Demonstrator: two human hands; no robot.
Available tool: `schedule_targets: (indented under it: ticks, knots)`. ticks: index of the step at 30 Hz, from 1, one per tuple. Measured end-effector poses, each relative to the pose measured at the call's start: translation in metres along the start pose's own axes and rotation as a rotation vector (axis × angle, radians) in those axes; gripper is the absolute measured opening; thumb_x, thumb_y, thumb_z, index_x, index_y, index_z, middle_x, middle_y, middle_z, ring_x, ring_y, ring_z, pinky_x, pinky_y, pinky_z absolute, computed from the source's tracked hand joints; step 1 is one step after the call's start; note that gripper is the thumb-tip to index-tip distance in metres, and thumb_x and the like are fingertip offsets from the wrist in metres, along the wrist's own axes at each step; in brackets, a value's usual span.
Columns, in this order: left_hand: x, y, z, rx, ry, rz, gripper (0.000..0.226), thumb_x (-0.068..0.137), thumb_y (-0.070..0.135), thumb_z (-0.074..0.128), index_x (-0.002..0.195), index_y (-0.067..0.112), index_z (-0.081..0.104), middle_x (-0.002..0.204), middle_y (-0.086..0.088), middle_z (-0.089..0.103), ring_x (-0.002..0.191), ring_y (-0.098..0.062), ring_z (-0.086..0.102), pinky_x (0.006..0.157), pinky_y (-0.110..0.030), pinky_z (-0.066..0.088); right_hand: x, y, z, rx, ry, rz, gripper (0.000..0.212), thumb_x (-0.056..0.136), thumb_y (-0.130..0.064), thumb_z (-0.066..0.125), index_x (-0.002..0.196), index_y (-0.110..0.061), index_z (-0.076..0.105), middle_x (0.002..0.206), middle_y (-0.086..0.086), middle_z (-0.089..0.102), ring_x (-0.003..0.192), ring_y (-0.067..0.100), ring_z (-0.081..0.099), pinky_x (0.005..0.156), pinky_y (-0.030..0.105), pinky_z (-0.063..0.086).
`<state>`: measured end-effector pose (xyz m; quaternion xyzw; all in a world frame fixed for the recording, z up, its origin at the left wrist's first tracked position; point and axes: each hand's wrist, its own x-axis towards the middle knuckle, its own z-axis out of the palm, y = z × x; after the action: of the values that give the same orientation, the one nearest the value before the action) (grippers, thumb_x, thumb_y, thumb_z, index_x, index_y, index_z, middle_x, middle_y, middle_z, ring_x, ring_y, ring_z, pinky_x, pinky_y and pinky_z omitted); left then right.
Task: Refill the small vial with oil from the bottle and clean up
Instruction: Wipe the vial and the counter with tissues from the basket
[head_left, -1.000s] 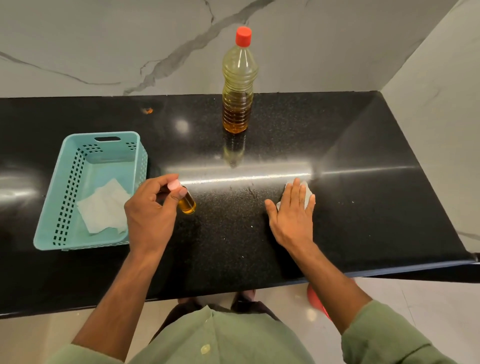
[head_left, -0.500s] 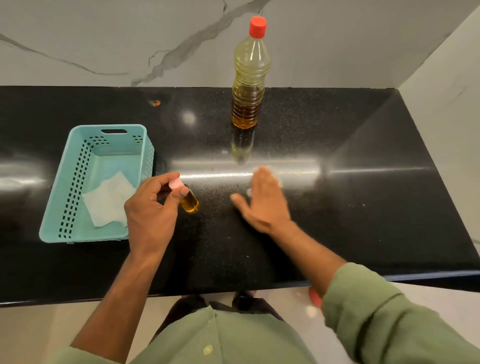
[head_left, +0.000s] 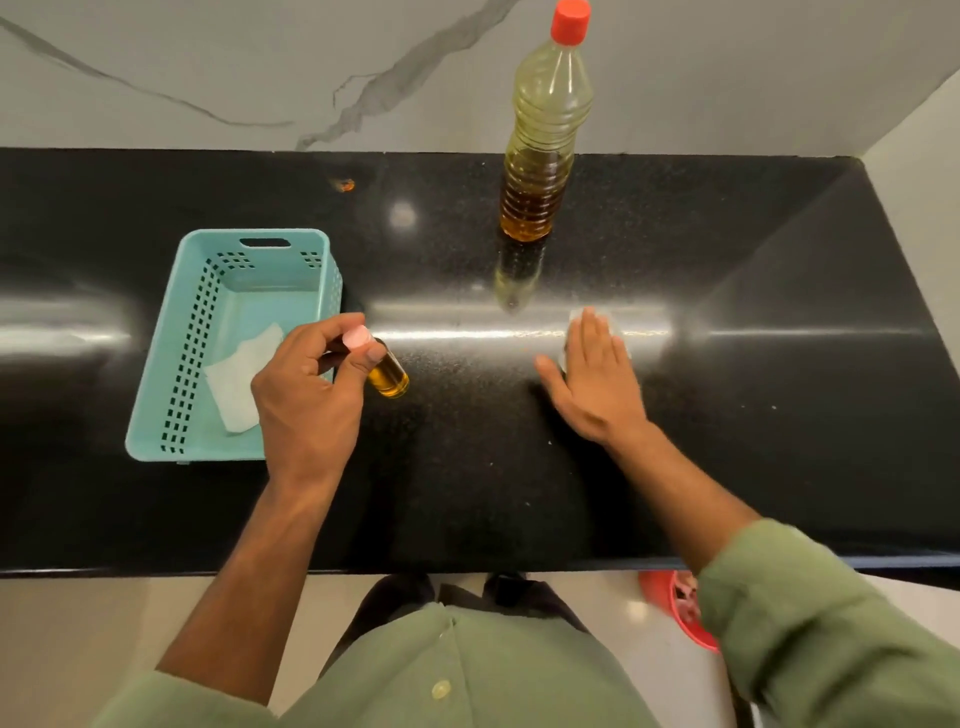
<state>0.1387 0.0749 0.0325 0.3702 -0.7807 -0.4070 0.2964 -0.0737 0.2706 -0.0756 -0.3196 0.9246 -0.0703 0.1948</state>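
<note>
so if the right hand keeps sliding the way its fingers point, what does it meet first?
Probably nothing soon: the right hand points toward the back wall; the oil bottle stands slightly left of that line, though depth is unclear.

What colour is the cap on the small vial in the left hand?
Pale pink, seen in the head view: the vial cap sits between the left hand fingertips.

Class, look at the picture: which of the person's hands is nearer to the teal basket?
Left. The left hand holds the vial right beside the basket; the right hand lies flat on a cloth, far off on the counter.
</note>
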Motion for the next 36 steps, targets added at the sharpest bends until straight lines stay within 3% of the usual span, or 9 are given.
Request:
schedule_targets:
  ticks: [2,6,10,13,17,21,25,30,36]
  knots:
    - [0.001,0.0,-0.002,0.001,0.009,-0.001,0.029,0.09,0.025,0.074,0.117,0.03,0.066,0.107,0.014,0.064,0.099,0.008,0.061,0.089,-0.012,0.051,0.014,-0.045,0.008,0.036,0.008,-0.076,0.098,0.094,-0.078,0.011,0.16,-0.006,-0.002,0.168,0.016,-0.004,0.156,0.029,-0.006,0.126,0.044,-0.003]
    - [0.006,0.0,0.0,0.018,0.024,0.025,0.029,0.091,0.024,0.074,0.119,0.024,0.069,0.11,0.008,0.067,0.101,-0.005,0.066,0.091,-0.019,0.053,-0.027,-0.133,0.047,-0.042,-0.105,-0.463,0.094,0.097,-0.075,0.016,0.161,-0.008,0.002,0.168,0.014,-0.004,0.156,0.028,-0.008,0.127,0.046,0.0]
    - [0.015,0.002,0.001,0.009,0.038,0.031,0.029,0.092,0.024,0.074,0.12,0.024,0.069,0.113,0.006,0.067,0.105,-0.012,0.067,0.093,-0.024,0.055,-0.085,-0.12,0.065,-0.09,-0.194,-0.689,0.083,0.101,-0.069,0.016,0.161,-0.014,0.001,0.169,0.004,-0.009,0.155,0.018,-0.014,0.127,0.044,-0.001]
    - [0.019,0.006,0.001,-0.015,0.066,0.022,0.029,0.091,0.023,0.075,0.118,0.029,0.067,0.114,0.007,0.066,0.105,-0.01,0.067,0.092,-0.021,0.055,-0.093,-0.076,0.054,-0.073,-0.157,-0.582,0.079,0.101,-0.067,0.016,0.162,-0.018,-0.001,0.169,0.002,-0.009,0.155,0.015,-0.014,0.127,0.043,0.001]
    - [0.019,0.005,-0.005,-0.008,0.078,0.017,0.03,0.09,0.022,0.076,0.118,0.027,0.068,0.115,0.009,0.067,0.104,-0.007,0.066,0.092,-0.017,0.054,-0.047,-0.029,0.025,-0.033,-0.029,-0.226,0.083,0.099,-0.069,0.008,0.161,-0.017,-0.006,0.168,0.003,-0.014,0.154,0.016,-0.017,0.127,0.042,-0.002]
    - [0.021,0.004,-0.011,-0.001,0.079,0.019,0.03,0.09,0.021,0.076,0.119,0.023,0.07,0.115,0.007,0.068,0.106,-0.01,0.068,0.092,-0.016,0.053,0.023,-0.047,0.013,0.01,0.009,-0.077,0.091,0.096,-0.073,0.004,0.161,-0.01,-0.005,0.169,0.009,-0.012,0.155,0.021,-0.015,0.126,0.042,-0.006]
    - [0.019,0.007,-0.01,0.007,0.075,0.035,0.03,0.09,0.02,0.076,0.119,0.022,0.07,0.113,0.008,0.068,0.105,-0.01,0.068,0.092,-0.017,0.054,0.051,-0.11,0.021,0.012,-0.034,-0.223,0.091,0.096,-0.073,0.009,0.161,-0.01,-0.002,0.169,0.011,-0.008,0.156,0.023,-0.011,0.126,0.042,-0.006]
    - [0.019,0.004,-0.007,0.019,0.062,0.058,0.028,0.091,0.02,0.075,0.119,0.02,0.071,0.112,0.008,0.067,0.103,-0.008,0.068,0.091,-0.02,0.055,-0.003,-0.168,0.047,-0.06,-0.126,-0.564,0.088,0.097,-0.072,0.018,0.162,-0.012,0.006,0.169,0.012,0.001,0.156,0.026,-0.004,0.127,0.045,-0.001]
    - [0.021,0.007,0.007,0.015,0.025,0.087,0.028,0.092,0.024,0.073,0.12,0.02,0.07,0.113,0.005,0.067,0.106,-0.011,0.066,0.092,-0.023,0.055,-0.109,-0.114,0.077,-0.094,-0.204,-0.737,0.081,0.102,-0.067,0.017,0.161,-0.014,0.001,0.169,0.004,-0.009,0.155,0.018,-0.015,0.127,0.044,-0.003]
